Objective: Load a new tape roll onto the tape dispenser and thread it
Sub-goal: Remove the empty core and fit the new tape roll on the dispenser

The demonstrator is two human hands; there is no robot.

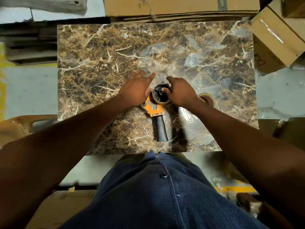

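An orange tape dispenser point(154, 111) with a black handle point(161, 129) lies flat on the marble table point(99, 63), handle towards me. A tape roll point(162, 101) sits on its black hub. My right hand point(180, 91) grips this roll, fingers over the far rim and thumb at the hub centre. My left hand point(136, 90) lies on the dispenser's front end, thumb against the roll's left side and fingers stretched forward. A second clear tape roll point(208, 98) lies on the table just right of my right wrist, partly hidden by it.
Cardboard boxes point(181, 5) are stacked behind the table, and another box point(277, 40) leans at the far right corner. Crinkled clear film covers parts of the tabletop. A wooden chair back point(19, 124) stands at the left.
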